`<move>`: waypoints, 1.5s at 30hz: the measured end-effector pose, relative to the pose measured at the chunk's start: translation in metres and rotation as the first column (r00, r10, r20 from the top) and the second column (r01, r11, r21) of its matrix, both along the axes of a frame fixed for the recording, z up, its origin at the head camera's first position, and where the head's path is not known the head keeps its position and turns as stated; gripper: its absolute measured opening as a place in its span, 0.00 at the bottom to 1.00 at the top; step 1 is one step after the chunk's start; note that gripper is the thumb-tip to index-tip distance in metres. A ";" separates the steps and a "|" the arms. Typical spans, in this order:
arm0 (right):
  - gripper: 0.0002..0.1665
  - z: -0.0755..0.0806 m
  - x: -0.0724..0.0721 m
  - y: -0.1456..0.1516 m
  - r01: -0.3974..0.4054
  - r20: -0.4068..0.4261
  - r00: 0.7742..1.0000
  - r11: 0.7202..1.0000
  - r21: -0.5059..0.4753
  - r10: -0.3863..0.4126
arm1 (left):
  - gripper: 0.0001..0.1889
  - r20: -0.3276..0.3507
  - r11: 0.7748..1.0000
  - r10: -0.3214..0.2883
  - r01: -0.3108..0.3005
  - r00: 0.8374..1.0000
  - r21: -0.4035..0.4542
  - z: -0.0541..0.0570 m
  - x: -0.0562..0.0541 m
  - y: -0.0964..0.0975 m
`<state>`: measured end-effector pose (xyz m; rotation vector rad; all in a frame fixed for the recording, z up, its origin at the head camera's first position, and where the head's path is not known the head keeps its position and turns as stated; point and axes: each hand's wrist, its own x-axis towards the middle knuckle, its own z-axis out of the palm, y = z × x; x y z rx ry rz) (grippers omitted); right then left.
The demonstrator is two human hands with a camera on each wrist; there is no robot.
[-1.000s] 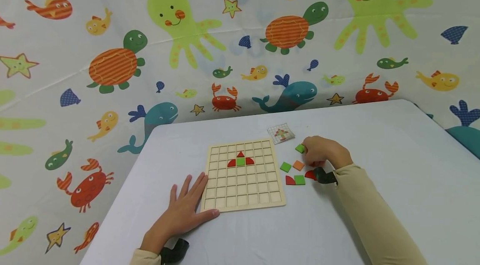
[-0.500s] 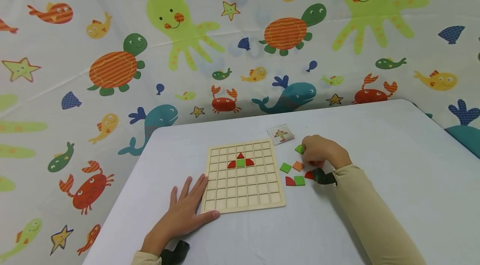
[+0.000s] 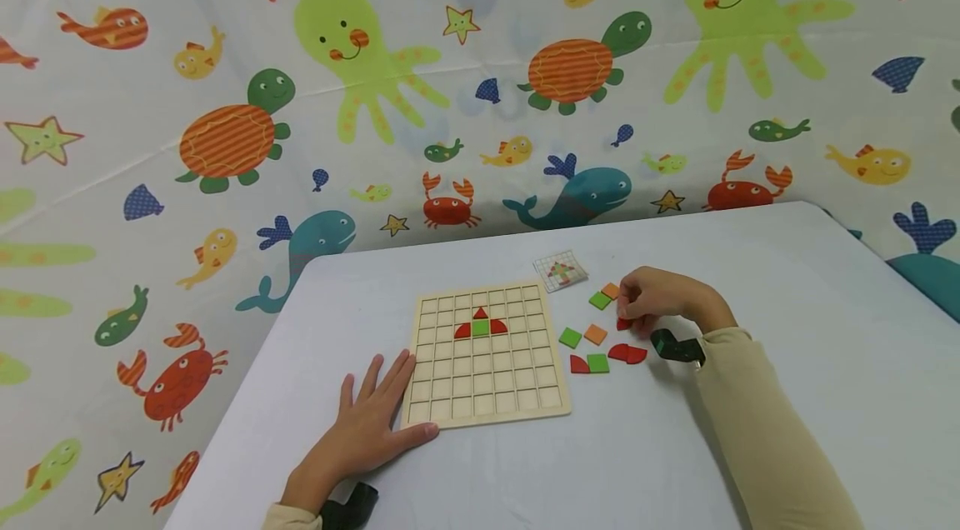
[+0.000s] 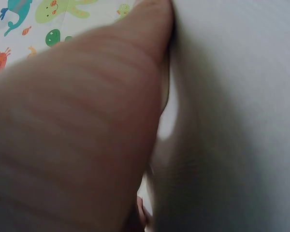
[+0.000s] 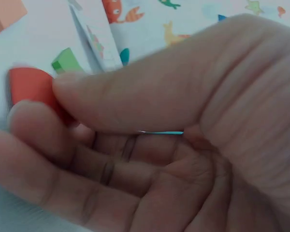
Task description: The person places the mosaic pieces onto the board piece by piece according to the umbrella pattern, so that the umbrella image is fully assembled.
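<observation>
My right hand point(image 3: 660, 298) pinches a red quarter-circle tile point(image 5: 31, 89) between thumb and fingers, over the table to the right of the board. My left hand point(image 3: 369, 422) lies with fingers spread at the lower left of the wooden grid board point(image 3: 495, 382), thumb along its near edge. A red triangle point(image 3: 481, 313) sits on the board above a green square point(image 3: 480, 327), which has a red rounded tile point(image 3: 463, 331) on its left and another point(image 3: 498, 326) on its right. In the left wrist view, the left hand point(image 4: 96, 101) fills much of the picture.
Loose tiles lie right of the board: green squares point(image 3: 570, 337), orange squares point(image 3: 596, 334) and red rounded ones point(image 3: 636, 356). A pattern card point(image 3: 561, 271) lies beyond the board's far right corner. A printed cloth point(image 3: 420, 97) hangs behind the white table point(image 3: 810, 330).
The right hand has shifted right, and a red tile now shows in its fingers. An orange square and a red tile it covered have come into view. The left hand stays put.
</observation>
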<state>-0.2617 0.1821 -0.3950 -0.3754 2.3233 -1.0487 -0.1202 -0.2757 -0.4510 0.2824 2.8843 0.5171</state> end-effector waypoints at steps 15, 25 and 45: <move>0.09 -0.002 -0.009 -0.024 -0.038 -0.081 0.996 0.978 -0.206 0.021 | 0.60 -0.007 1.000 -0.006 0.006 1.000 0.002 0.000 0.001 -0.001; 0.05 0.008 -0.005 -0.074 -0.138 -0.196 0.976 0.967 -0.212 0.096 | 0.60 -0.003 1.000 0.002 -0.002 1.000 0.013 -0.001 0.003 0.001; 0.06 0.022 0.002 -0.172 -0.323 -0.337 0.912 0.917 -0.234 0.235 | 0.60 -0.006 1.000 0.006 -0.006 1.000 0.012 0.000 0.004 -0.001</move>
